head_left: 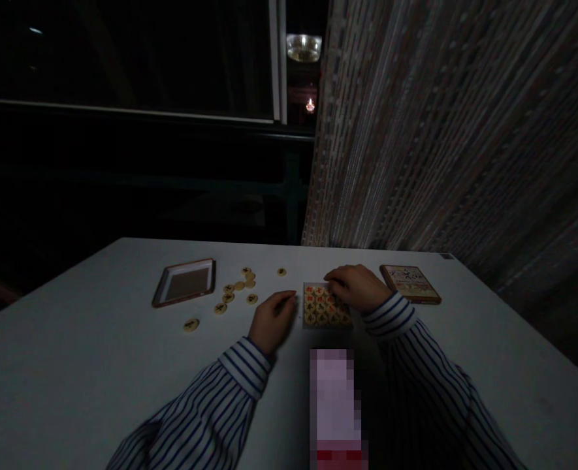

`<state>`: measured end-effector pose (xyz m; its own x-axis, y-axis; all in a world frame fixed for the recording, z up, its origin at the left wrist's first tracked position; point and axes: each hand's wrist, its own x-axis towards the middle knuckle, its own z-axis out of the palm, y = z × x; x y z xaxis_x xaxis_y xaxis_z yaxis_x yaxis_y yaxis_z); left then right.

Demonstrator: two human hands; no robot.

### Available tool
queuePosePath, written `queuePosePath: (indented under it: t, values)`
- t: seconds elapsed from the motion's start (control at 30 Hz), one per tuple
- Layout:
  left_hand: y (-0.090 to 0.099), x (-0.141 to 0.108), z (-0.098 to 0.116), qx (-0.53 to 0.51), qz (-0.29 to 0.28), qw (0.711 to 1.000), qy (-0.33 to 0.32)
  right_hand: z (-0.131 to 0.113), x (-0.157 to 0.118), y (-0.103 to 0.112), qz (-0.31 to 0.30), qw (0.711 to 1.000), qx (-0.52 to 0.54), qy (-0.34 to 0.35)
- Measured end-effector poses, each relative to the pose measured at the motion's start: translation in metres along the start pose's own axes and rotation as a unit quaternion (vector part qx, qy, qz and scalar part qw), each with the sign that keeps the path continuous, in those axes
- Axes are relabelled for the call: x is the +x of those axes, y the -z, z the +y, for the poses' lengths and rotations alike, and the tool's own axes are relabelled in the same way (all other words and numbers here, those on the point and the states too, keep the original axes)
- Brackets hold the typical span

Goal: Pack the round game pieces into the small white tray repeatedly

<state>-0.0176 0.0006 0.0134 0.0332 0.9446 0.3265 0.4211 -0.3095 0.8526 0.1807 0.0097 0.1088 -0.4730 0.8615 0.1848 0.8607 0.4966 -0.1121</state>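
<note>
A small square tray (328, 325) lies on the white table, filled with rows of round Chinese chess pieces (321, 307), some marked red and others black. My right hand (360, 287) reaches over the tray's far right corner. Its fingers are curled together, and whatever they hold is hidden. Just left of the tray is my left hand (272, 320), thumb and forefinger stretched towards its edge, with no piece visible between them. Farther left, several loose Chinese chess pieces (228, 297) are scattered, some face up and others showing blank sides.
A shallow, framed box half (183, 282) lies at the left of the table. At the right is a printed box lid (411, 284). Near the front edge, a pixelated pinkish shape (335, 398) blurs what is there. A string curtain (391, 130) hangs behind the table (97, 339).
</note>
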Motion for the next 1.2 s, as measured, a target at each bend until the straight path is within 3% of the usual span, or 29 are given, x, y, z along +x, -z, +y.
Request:
queuePosePath:
  t: [0.33,0.57,0.93,1.07,1.2]
  values:
    - [0.055,-0.019,0.02,0.067,0.003,0.998,0.003,-0.014,-0.003,0.004,0.063,0.997,0.042,0.023]
    - [0.101,-0.037,0.015,0.089,0.03,0.995,0.028,-0.037,0.001,0.0,0.096,0.992,0.074,0.041]
    - [0.149,-0.06,-0.012,0.141,0.098,0.984,0.039,-0.094,0.02,-0.005,-0.009,0.997,0.049,0.066]
    - [0.168,-0.059,-0.02,0.192,0.117,0.973,0.042,-0.113,0.03,-0.016,-0.029,0.994,0.057,0.086]
    - [0.181,-0.054,-0.035,0.215,0.096,0.97,0.055,-0.128,0.042,-0.032,-0.049,0.993,0.063,0.091]
